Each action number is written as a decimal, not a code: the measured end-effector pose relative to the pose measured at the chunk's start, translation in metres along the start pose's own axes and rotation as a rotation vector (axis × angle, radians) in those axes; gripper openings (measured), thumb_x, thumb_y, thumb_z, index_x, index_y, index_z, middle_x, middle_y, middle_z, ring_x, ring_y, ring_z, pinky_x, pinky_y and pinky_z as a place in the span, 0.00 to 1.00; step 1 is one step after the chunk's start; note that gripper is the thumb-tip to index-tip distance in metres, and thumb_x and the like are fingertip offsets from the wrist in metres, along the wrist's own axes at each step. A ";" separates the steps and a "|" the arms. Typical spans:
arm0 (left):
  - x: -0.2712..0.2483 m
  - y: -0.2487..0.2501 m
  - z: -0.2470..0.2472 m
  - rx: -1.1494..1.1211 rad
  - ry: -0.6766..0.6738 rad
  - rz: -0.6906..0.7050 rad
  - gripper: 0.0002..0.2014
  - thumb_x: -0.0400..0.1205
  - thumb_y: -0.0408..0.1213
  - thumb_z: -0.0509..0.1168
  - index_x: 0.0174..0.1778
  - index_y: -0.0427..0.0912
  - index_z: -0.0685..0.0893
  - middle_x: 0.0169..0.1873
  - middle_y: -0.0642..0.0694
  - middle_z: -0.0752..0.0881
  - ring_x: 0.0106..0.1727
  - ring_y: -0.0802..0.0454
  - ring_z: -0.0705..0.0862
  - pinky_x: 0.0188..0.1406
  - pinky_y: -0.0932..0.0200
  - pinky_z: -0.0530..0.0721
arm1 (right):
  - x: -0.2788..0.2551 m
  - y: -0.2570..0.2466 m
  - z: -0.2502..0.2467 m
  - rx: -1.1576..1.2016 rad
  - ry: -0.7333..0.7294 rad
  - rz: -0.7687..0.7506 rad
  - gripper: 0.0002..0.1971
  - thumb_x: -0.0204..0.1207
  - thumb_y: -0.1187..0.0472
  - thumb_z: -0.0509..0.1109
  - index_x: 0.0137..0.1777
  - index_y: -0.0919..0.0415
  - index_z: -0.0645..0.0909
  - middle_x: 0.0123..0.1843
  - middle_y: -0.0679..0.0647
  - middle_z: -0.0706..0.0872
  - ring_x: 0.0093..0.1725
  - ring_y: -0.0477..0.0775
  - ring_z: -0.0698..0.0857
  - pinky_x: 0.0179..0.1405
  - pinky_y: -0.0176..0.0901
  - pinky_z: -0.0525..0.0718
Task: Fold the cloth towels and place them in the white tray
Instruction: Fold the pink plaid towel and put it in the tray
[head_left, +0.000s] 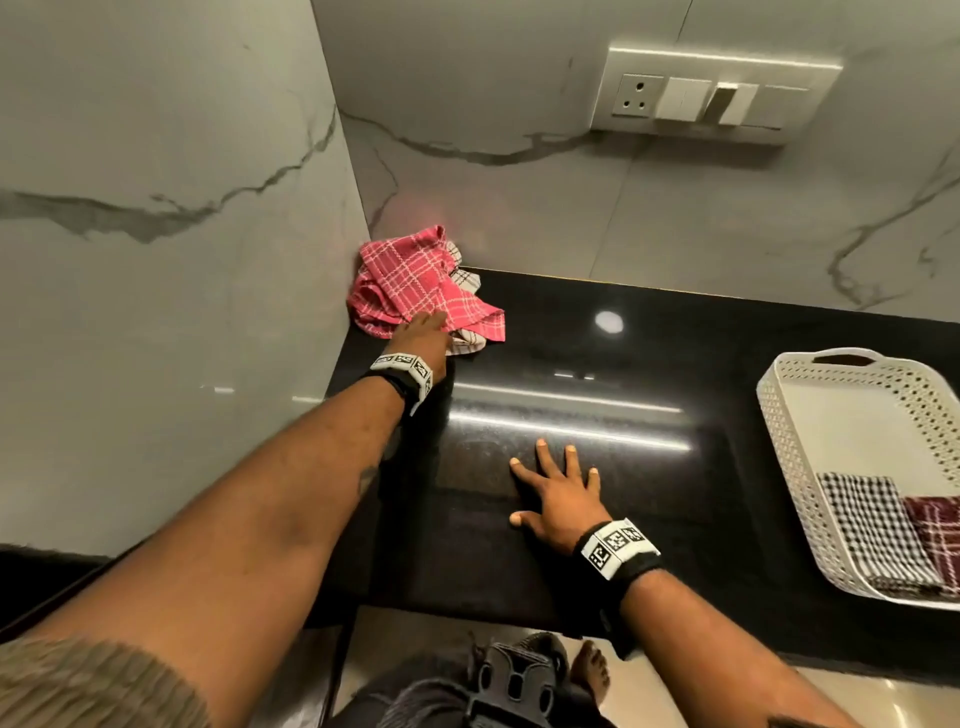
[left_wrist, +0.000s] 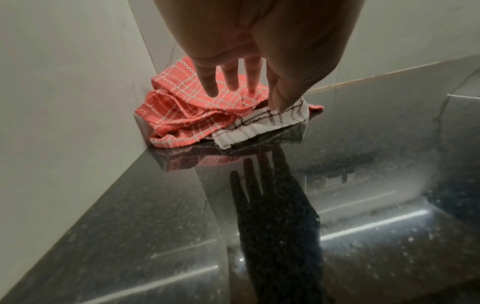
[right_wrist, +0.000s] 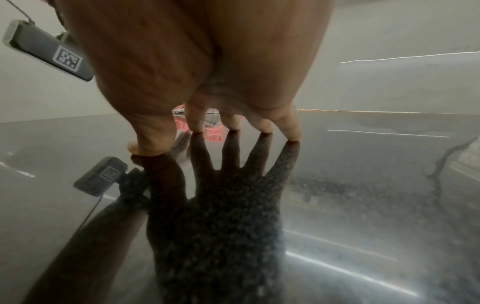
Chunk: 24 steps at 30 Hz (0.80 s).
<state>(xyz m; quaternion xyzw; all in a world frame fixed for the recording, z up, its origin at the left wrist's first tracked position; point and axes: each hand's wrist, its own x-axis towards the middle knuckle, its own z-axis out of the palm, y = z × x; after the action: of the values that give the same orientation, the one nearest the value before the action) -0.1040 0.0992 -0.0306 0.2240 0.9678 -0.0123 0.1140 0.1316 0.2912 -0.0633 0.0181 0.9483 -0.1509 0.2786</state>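
A crumpled pink plaid towel (head_left: 410, 280) (left_wrist: 182, 115) lies in the far left corner of the black counter (head_left: 623, 364), on top of a white towel with dark lines (head_left: 467, 340) (left_wrist: 262, 123). My left hand (head_left: 421, 332) (left_wrist: 246, 94) reaches onto this pile with straight fingers over the pink towel and the thumb touching the white one. My right hand (head_left: 556, 493) (right_wrist: 215, 139) rests flat on the bare counter with fingers spread. The white perforated tray (head_left: 769, 405) at the right holds a folded black-and-white checked towel (head_left: 867, 519) and a folded maroon towel (head_left: 935, 525).
Marble walls close the counter on the left and at the back, meeting at the corner behind the towels. A switch plate (head_left: 711, 93) sits on the back wall. The counter's front edge runs just below my right wrist, with the floor and my feet beneath.
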 end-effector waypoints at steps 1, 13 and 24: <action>0.003 0.001 0.004 -0.003 0.023 -0.003 0.25 0.79 0.34 0.67 0.74 0.43 0.80 0.83 0.44 0.63 0.83 0.38 0.61 0.81 0.37 0.63 | 0.000 0.000 0.000 0.006 0.002 0.006 0.40 0.78 0.40 0.69 0.85 0.33 0.50 0.89 0.48 0.36 0.85 0.68 0.31 0.79 0.81 0.40; 0.008 -0.013 -0.047 -0.411 0.457 0.029 0.06 0.82 0.29 0.67 0.51 0.38 0.88 0.50 0.41 0.87 0.51 0.42 0.85 0.56 0.49 0.84 | 0.000 0.002 0.002 0.058 0.002 0.014 0.41 0.78 0.40 0.69 0.85 0.30 0.49 0.89 0.44 0.35 0.85 0.63 0.29 0.79 0.79 0.36; -0.073 0.079 -0.139 -0.411 0.383 0.566 0.16 0.81 0.30 0.68 0.63 0.48 0.87 0.51 0.45 0.92 0.49 0.48 0.90 0.52 0.49 0.88 | -0.012 0.004 -0.024 0.617 0.423 0.059 0.36 0.75 0.37 0.71 0.80 0.48 0.67 0.76 0.54 0.79 0.72 0.57 0.80 0.71 0.55 0.77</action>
<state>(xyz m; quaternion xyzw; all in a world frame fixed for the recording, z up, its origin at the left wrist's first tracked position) -0.0354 0.1490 0.1238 0.4528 0.8537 0.2557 -0.0271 0.1298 0.3030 -0.0393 0.1594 0.8939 -0.4144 0.0620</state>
